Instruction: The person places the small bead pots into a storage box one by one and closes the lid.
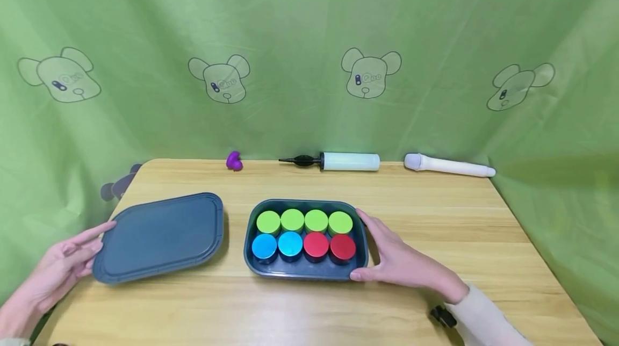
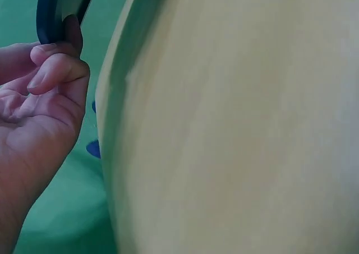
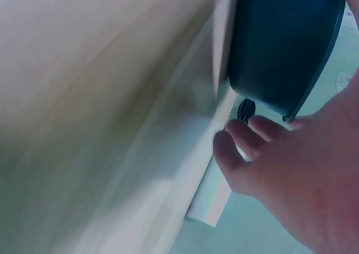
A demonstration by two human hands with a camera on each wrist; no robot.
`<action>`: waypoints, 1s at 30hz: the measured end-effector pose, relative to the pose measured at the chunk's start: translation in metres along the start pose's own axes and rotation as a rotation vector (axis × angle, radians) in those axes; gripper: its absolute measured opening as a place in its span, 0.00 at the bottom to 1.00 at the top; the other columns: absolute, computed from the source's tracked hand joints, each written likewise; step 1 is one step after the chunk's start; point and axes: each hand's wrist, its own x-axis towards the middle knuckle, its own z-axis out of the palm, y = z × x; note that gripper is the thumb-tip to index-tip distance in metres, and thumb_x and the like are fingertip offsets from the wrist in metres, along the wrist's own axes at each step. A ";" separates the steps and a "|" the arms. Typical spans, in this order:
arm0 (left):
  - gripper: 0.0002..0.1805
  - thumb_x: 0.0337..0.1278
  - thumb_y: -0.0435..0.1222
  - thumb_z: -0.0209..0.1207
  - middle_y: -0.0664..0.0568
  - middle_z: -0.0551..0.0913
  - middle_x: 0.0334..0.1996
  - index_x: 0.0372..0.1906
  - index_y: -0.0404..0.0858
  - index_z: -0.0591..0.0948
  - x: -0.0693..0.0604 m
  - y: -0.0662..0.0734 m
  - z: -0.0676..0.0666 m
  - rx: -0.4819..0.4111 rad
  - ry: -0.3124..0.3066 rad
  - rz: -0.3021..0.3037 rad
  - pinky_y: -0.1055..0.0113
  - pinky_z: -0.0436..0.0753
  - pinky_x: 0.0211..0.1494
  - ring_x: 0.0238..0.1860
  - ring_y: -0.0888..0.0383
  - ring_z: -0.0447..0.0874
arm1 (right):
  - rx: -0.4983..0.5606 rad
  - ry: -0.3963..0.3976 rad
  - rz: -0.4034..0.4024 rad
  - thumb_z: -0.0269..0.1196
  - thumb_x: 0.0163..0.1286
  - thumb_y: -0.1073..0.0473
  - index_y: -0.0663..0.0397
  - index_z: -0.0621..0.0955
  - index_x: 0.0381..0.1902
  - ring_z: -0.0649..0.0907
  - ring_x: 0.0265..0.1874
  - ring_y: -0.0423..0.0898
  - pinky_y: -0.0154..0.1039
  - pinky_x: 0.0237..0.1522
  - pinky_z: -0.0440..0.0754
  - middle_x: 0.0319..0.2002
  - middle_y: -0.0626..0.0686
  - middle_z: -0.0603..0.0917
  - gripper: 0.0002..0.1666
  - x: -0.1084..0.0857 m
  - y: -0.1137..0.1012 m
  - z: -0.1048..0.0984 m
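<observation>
My left hand pinches the left end of a dark blue-grey lid, thumb on one side and fingers at the edge. In the left wrist view, the lid's rim stands above the table's edge. A matching open box is on the table to the lid's right. Inside it, several green-topped round jars form the back row; two blue-topped jars and two red-topped jars form the front row. My right hand grips the box's right end, thumb at the near corner, fingers at the far corner.
Along the back edge of the wooden table lie a small purple object, a hand pump with a black nozzle, and a white microphone-shaped stick. A green curtain surrounds the table at the back and sides.
</observation>
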 end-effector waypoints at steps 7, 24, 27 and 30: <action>0.32 0.86 0.19 0.37 0.55 0.88 0.58 0.82 0.41 0.72 0.015 0.012 0.021 0.004 -0.014 0.020 0.58 0.54 0.30 0.26 0.54 0.56 | -0.001 0.133 -0.023 0.81 0.64 0.36 0.52 0.58 0.87 0.67 0.78 0.62 0.71 0.69 0.74 0.82 0.58 0.63 0.67 0.007 -0.018 -0.005; 0.31 0.86 0.20 0.41 0.59 0.88 0.43 0.82 0.43 0.73 0.049 0.029 0.079 0.023 -0.015 0.029 0.65 0.61 0.27 0.24 0.61 0.61 | 0.312 0.237 -0.146 0.69 0.81 0.55 0.50 0.80 0.74 0.89 0.49 0.45 0.42 0.52 0.88 0.54 0.53 0.91 0.27 0.042 -0.060 0.009; 0.31 0.85 0.20 0.42 0.60 0.82 0.37 0.82 0.41 0.74 0.055 0.029 0.091 0.031 -0.005 0.046 0.59 0.54 0.30 0.26 0.54 0.52 | 0.326 0.209 -0.180 0.68 0.82 0.56 0.45 0.79 0.76 0.88 0.50 0.44 0.43 0.51 0.87 0.54 0.53 0.91 0.28 0.050 -0.067 0.015; 0.30 0.85 0.20 0.43 0.61 0.82 0.37 0.82 0.40 0.73 0.063 0.030 0.102 0.036 -0.020 0.055 0.63 0.58 0.28 0.25 0.57 0.56 | 0.356 0.162 -0.190 0.67 0.83 0.54 0.42 0.75 0.80 0.87 0.54 0.45 0.46 0.53 0.86 0.59 0.54 0.89 0.31 0.058 -0.075 0.020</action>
